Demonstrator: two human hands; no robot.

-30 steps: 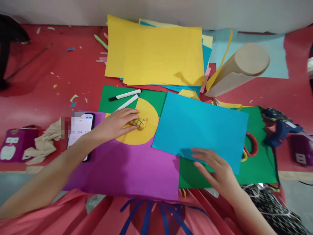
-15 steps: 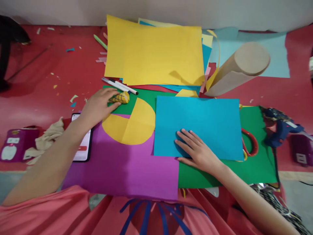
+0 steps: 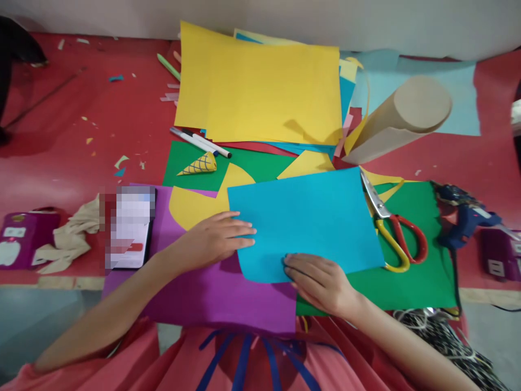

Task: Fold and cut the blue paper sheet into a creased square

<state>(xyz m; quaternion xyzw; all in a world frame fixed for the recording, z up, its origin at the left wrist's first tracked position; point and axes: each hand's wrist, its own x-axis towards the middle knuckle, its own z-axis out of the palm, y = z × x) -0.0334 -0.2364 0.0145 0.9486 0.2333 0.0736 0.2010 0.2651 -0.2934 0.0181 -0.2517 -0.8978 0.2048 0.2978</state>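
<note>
A blue sheet of paper (image 3: 301, 217) lies tilted over a purple sheet (image 3: 195, 298), a green sheet (image 3: 419, 288) and yellow paper pieces. My left hand (image 3: 215, 236) rests with outstretched fingers across the blue sheet's left edge. At its lower edge, the fingers of my right hand (image 3: 319, 279) close around the paper, the thumb partly hidden. The lower left corner curls a little. Red-and-yellow-handled scissors (image 3: 393, 222) lie against the sheet's right side. A small yellow paper cone with crossed lines (image 3: 199, 164) lies behind my left hand, near a cut yellow piece (image 3: 187, 206).
Yellow sheets (image 3: 260, 87) are stacked at the back, with pens (image 3: 201, 142) in front. A brown paper roll (image 3: 402, 117) leans at back right. A glue gun (image 3: 468, 220) lies right; a phone (image 3: 132, 228) and crumpled cloth (image 3: 69, 233) lie left. Paper scraps dot the red surface.
My left hand has let go of the cone and moved right onto the blue sheet. The sheet has shifted left and turned, uncovering the scissors. My right hand has closed on its lower edge.
</note>
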